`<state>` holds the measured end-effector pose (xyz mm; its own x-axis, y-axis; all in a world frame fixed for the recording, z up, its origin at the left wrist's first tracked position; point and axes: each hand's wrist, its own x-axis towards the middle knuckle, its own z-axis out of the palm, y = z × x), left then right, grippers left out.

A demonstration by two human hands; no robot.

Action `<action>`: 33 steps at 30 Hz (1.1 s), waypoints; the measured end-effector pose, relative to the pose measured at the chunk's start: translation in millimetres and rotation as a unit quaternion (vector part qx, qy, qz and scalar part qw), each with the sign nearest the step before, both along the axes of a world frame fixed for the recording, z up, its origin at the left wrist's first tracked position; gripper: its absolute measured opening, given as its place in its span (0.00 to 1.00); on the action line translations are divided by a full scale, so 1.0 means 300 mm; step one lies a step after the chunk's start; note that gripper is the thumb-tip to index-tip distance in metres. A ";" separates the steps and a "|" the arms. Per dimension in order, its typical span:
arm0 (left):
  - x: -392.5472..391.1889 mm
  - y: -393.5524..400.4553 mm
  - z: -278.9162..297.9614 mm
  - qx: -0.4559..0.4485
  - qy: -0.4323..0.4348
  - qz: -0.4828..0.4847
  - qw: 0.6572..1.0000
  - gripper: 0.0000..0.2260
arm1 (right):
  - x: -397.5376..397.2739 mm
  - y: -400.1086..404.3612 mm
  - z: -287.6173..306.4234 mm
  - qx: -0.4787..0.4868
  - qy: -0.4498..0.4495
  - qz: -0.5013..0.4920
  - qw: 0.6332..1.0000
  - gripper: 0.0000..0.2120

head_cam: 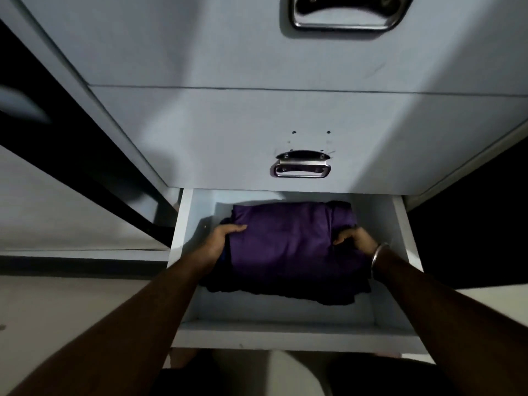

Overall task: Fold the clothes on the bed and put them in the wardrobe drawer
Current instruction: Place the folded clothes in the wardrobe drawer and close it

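Observation:
A folded purple garment (288, 247) lies on top of darker folded clothes (285, 294) inside the open white bottom drawer (294, 335) of the wardrobe. My left hand (221, 241) grips the stack's left edge, thumb on top and fingers tucked under. My right hand (355, 238), with a metal bangle on the wrist, grips the right edge the same way. Both forearms reach down into the drawer.
Above the open drawer is a closed white drawer with a chrome handle (301, 167), and a second handle (347, 12) sits higher up. A dark gap and pale floor lie to the left. My knees show below the drawer front.

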<state>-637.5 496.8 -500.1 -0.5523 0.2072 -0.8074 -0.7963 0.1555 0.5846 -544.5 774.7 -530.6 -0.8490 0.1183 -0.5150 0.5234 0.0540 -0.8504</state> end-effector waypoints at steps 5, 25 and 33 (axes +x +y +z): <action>0.004 -0.041 -0.257 -0.110 0.029 0.003 0.994 0.42 | 0.019 -0.030 -0.129 0.000 -0.097 -0.168 0.981 0.12; 0.119 0.007 0.096 -0.300 0.255 -0.308 0.866 0.12 | 0.062 -0.160 0.117 0.439 -0.117 0.112 0.884 0.29; 0.341 -0.064 0.371 -0.168 0.270 -0.447 0.836 0.22 | 0.271 -0.316 0.490 0.417 -0.067 0.375 0.825 0.26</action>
<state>-535.2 477.5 -388.9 -0.6002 0.5447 -0.5857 0.0926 0.7746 0.6256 -463.2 679.8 -383.6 -0.7868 -0.0535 -0.6149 0.1627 0.9430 -0.2902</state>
